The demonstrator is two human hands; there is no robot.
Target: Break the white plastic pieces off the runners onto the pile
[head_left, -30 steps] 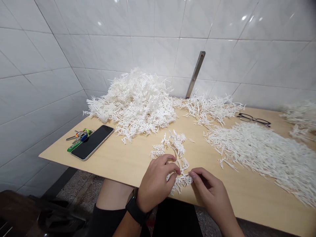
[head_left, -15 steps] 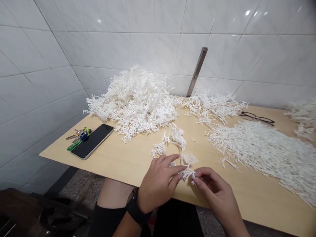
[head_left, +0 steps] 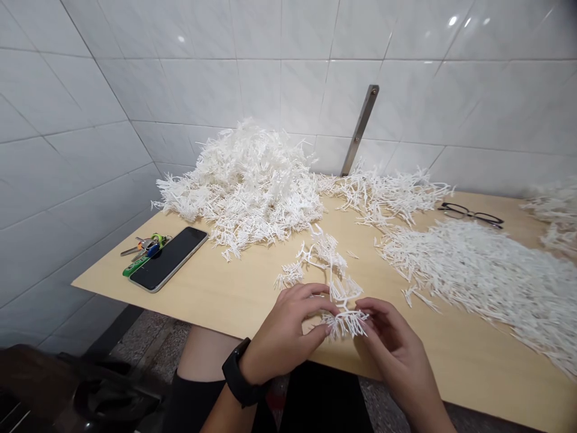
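Observation:
A white branched plastic piece (head_left: pixel 345 323) with many thin prongs is held between my two hands at the front edge of the table. My left hand (head_left: pixel 295 322), with a black watch (head_left: pixel 243 373) on the wrist, pinches its left end between thumb and fingers. At its right end, my right hand (head_left: pixel 392 346) grips the prongs with thumb and forefinger. The piece joins a longer white branched strand (head_left: pixel 325 251) lying on the table just beyond my hands. Part of the strand is hidden behind my left fingers.
A tall heap of white branched pieces (head_left: pixel 252 180) stands against the tiled wall. On the right lies a broad pile of loose white sticks (head_left: pixel 478 276), with glasses (head_left: pixel 471 213) behind it. A phone (head_left: pixel 169 258) and keys (head_left: pixel 146 245) rest at left. A metal bar (head_left: pixel 360 129) leans on the wall.
My left hand has shifted slightly left, and the prongs between my hands are now spread wider and more visible. My right hand stays nearly in place.

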